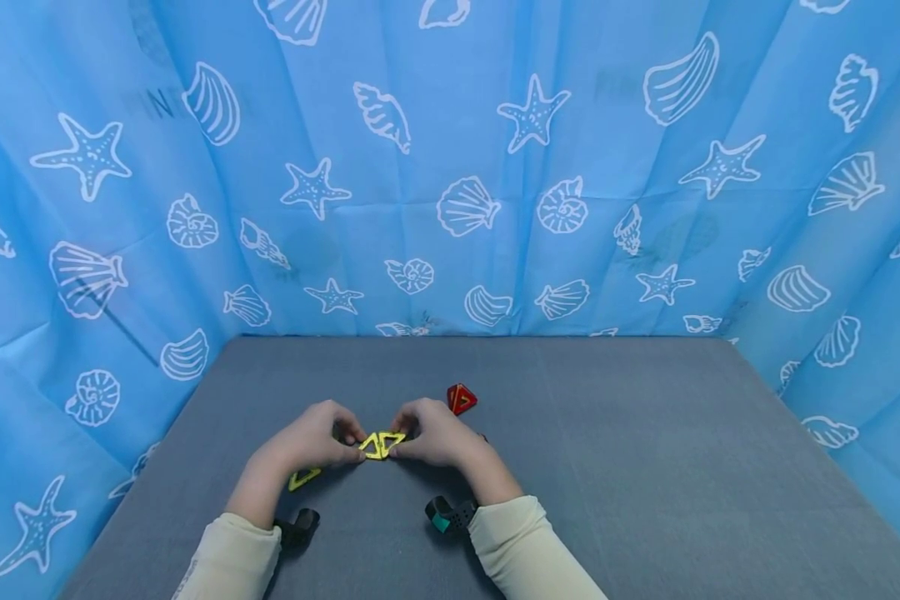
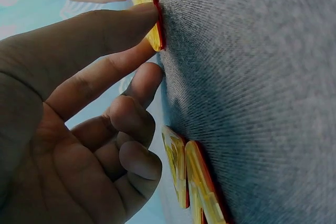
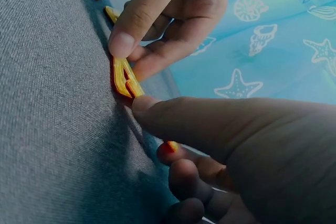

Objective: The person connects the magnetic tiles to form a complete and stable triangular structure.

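Observation:
Two yellow triangular tiles meet edge to edge between the hands at the middle of the table. My left hand [image 1: 317,437] pinches the left yellow tile [image 2: 154,35] between thumb and forefinger; its other fingers curl loosely. The right yellow tile [image 1: 393,435] is pinched by the thumb and fingers of my right hand [image 1: 437,433]. In the wrist views the tiles show red undersides and sit low, at the grey cloth. More yellow triangular tiles [image 2: 177,169] lie near my left hand, partly hidden by it in the head view.
A red triangular piece [image 1: 461,398] with yellow lines sits just beyond my right hand. Grey cloth [image 1: 645,467] covers the table. A blue curtain [image 1: 435,250] with white shells and starfish stands along its back and sides. Black wrist devices [image 1: 297,530] are strapped to both wrists.

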Demonstrator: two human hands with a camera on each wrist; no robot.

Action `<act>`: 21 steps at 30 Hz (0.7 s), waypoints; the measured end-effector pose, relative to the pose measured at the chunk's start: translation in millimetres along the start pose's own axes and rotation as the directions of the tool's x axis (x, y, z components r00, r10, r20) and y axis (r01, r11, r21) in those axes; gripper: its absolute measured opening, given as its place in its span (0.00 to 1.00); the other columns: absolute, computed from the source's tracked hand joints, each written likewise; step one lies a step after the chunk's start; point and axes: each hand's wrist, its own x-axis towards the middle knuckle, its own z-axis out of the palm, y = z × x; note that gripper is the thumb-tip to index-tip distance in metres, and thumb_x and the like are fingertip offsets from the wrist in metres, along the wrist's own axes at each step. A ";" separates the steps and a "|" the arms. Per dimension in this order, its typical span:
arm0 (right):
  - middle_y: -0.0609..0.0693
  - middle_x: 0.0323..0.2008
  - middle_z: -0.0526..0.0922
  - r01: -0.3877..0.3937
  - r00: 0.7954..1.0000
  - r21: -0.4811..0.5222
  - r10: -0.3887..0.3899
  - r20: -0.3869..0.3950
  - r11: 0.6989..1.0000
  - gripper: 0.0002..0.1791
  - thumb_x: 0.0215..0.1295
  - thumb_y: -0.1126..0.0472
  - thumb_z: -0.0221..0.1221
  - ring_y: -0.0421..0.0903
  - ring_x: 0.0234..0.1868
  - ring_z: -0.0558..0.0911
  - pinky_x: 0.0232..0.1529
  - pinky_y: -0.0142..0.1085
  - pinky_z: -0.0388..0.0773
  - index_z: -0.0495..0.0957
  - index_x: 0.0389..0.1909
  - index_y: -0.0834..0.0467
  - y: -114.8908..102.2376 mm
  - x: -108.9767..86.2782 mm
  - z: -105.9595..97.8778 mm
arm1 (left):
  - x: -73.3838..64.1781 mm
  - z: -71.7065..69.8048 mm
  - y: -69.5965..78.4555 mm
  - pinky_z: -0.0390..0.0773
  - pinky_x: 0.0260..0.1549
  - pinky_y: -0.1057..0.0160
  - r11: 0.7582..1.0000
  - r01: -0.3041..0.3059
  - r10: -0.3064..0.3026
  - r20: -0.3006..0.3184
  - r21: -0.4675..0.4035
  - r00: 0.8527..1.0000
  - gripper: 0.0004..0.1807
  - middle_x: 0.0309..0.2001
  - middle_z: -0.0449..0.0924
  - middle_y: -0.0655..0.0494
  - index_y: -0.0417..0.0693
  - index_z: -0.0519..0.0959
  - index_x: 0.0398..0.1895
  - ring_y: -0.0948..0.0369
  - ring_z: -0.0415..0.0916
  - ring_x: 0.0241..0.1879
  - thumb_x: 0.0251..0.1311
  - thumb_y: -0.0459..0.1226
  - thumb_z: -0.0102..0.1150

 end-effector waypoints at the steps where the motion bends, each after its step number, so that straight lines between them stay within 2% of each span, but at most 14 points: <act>1: 0.49 0.41 0.86 0.001 1.000 0.010 -0.001 -0.001 1.000 0.10 0.66 0.60 0.73 0.40 0.37 0.78 0.41 0.36 0.77 0.87 0.46 0.57 0.0 -0.1 0.0 | 0.0 0.1 -0.2 0.78 0.39 0.57 1.000 -0.001 0.001 0.001 0.000 1.000 0.08 0.37 0.83 0.55 0.49 0.89 0.39 0.58 0.77 0.38 0.57 0.34 0.78; 6: 0.54 0.45 0.86 0.031 1.000 0.123 -0.030 -0.010 0.992 0.12 0.69 0.63 0.70 0.38 0.29 0.77 0.30 0.31 0.76 0.86 0.51 0.58 -0.1 0.4 1.3 | 0.2 1.0 -1.7 0.77 0.38 0.57 1.000 -0.009 0.009 0.006 -0.005 1.000 0.08 0.36 0.83 0.55 0.49 0.89 0.39 0.58 0.77 0.38 0.58 0.35 0.78; 9: 0.55 0.46 0.86 0.056 0.998 0.182 -0.053 -0.018 0.982 0.12 0.69 0.66 0.68 0.37 0.27 0.77 0.28 0.30 0.77 0.86 0.51 0.60 0.2 0.9 3.1 | 0.8 2.0 -2.2 0.77 0.37 0.57 1.000 -0.015 0.015 0.004 -0.004 1.000 0.08 0.36 0.83 0.55 0.49 0.89 0.39 0.58 0.76 0.37 0.57 0.35 0.79; 15: 0.47 0.41 0.86 0.070 0.997 0.202 -0.066 -0.027 0.977 0.10 0.70 0.66 0.67 0.37 0.29 0.79 0.30 0.31 0.78 0.86 0.50 0.59 0.6 2.0 6.7 | 1.5 2.8 -3.0 0.76 0.36 0.58 1.000 -0.028 0.028 0.001 -0.004 1.000 0.07 0.35 0.82 0.55 0.48 0.89 0.37 0.58 0.76 0.36 0.58 0.35 0.78; 21: 0.46 0.39 0.85 0.074 0.997 0.212 -0.068 -0.036 0.974 0.10 0.72 0.65 0.66 0.38 0.29 0.79 0.29 0.31 0.78 0.86 0.52 0.60 0.9 2.3 7.8 | 0.6 -4.6 -7.0 0.78 0.36 0.58 0.996 -0.084 0.084 -0.010 -0.010 0.996 0.07 0.35 0.83 0.55 0.46 0.89 0.39 0.58 0.77 0.37 0.60 0.35 0.77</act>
